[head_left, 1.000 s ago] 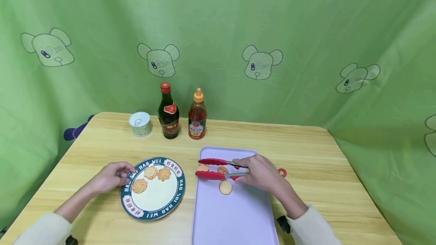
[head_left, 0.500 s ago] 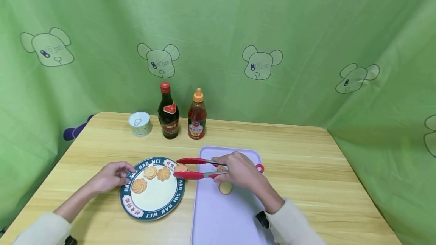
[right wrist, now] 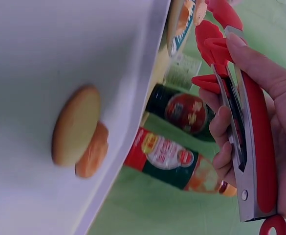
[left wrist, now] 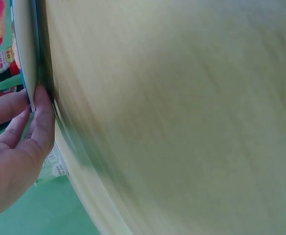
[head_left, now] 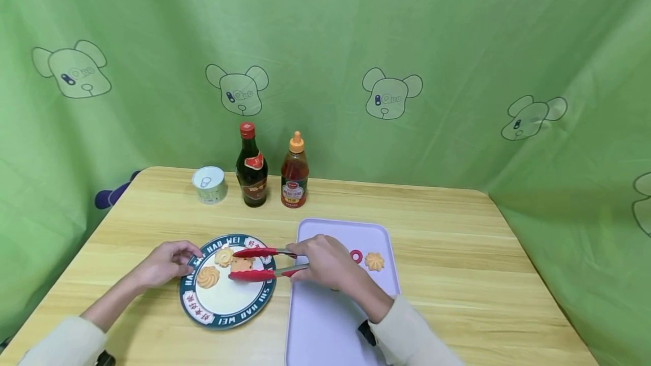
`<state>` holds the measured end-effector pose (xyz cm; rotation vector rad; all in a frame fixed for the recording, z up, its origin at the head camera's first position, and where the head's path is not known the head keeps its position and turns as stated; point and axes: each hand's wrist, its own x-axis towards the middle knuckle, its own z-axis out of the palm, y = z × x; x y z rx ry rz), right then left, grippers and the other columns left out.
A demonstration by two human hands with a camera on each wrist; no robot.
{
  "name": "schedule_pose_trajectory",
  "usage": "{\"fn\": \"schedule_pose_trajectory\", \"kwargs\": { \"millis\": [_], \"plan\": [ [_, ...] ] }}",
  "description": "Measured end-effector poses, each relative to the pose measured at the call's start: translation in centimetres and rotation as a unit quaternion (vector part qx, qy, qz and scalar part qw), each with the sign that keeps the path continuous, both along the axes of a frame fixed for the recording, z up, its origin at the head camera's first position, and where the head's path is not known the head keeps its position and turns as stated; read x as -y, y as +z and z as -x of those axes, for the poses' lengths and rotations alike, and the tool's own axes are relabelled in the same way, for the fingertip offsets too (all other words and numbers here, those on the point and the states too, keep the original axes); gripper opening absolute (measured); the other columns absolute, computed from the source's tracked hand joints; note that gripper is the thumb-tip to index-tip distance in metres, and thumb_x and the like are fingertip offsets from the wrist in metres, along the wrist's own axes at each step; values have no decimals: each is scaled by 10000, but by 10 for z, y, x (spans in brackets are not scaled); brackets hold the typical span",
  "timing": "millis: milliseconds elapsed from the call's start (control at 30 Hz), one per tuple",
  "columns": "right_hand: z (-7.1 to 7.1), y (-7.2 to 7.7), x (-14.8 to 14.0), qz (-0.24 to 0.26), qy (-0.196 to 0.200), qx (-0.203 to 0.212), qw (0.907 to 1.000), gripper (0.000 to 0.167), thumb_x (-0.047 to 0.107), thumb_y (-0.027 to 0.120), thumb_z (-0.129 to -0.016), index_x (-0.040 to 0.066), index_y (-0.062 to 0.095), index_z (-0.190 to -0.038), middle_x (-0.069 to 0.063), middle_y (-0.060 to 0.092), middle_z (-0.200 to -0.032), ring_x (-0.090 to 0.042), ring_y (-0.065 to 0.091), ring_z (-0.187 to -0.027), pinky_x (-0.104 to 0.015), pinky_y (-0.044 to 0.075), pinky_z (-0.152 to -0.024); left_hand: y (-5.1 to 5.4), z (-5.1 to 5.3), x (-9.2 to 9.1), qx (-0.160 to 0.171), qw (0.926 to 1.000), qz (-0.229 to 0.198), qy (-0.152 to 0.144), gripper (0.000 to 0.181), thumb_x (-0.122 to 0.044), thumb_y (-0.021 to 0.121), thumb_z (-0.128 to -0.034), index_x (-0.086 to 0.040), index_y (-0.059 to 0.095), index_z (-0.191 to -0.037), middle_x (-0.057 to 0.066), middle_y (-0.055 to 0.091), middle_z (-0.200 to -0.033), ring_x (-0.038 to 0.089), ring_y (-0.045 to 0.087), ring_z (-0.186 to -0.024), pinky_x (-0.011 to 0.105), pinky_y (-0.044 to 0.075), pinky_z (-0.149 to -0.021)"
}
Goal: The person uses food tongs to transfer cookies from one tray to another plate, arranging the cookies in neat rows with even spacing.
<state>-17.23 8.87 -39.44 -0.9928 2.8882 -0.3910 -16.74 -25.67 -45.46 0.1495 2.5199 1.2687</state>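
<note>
My right hand [head_left: 325,261] grips red-tipped metal tongs [head_left: 254,275], which reach over the round plate [head_left: 231,301] with its dark green lettered rim. Between the tong tips is a pale cookie [head_left: 241,264]; whether it touches the plate or the cookie beneath cannot be told. A swirl cookie [head_left: 207,277] and a ring-shaped cookie [head_left: 224,257] lie on the plate. At the plate's left rim, my left hand [head_left: 165,264] pinches the edge, thumb above and fingers below in the left wrist view. Under my right arm stretches a lilac tray [head_left: 330,332] with a flower cookie [head_left: 374,261] on it.
Two more cookies, one smooth and oval-looking [right wrist: 77,127] and one browner [right wrist: 95,154], lie on the tray in the right wrist view. Behind the plate stand a tin can [head_left: 209,185], a dark bottle [head_left: 252,171] and a red sauce bottle [head_left: 294,177]. A green curtain [head_left: 325,33] hangs behind.
My right hand has moved left from the tray to the plate, carrying the cookie in the tongs. The flower cookie on the tray has come into sight. My left hand stays put.
</note>
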Motion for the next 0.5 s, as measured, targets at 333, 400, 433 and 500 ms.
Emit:
{"fn": "schedule_pose_trajectory", "kwargs": {
  "millis": [333,400,433,500],
  "plan": [
    [-5,-6,21,-157,28,151,9998,526,372,801,-721,198,668,-1200,37,710,-1104,-52,544,-734,-183,397,-560,2,-1,1,16,10000,68,5,304,33,630,-785,16,611,-1087,105,603,-957,198,535,-829,246,489,-663],
    [-5,-6,23,-221,21,120,9997,538,379,802,-719,193,665,-1204,32,706,-1119,-56,547,-741,-183,383,-555,1,-1,1,19,10000,64,-6,304,30,632,-785,14,612,-1088,105,600,-952,198,533,-824,246,487,-656],
    [-5,-7,23,-242,31,103,9996,545,382,801,-718,186,662,-1207,28,703,-1127,-56,544,-737,-184,377,-555,1,-1,1,15,10000,58,-14,304,29,632,-785,15,611,-1089,105,599,-948,198,532,-820,246,487,-652],
    [-6,-7,24,-281,35,79,9996,553,386,800,-716,182,659,-1210,27,703,-1126,-53,543,-729,-187,382,-561,2,-1,0,22,10000,57,-16,304,28,632,-786,15,611,-1089,106,598,-943,199,532,-815,246,486,-647]
  ]
}}
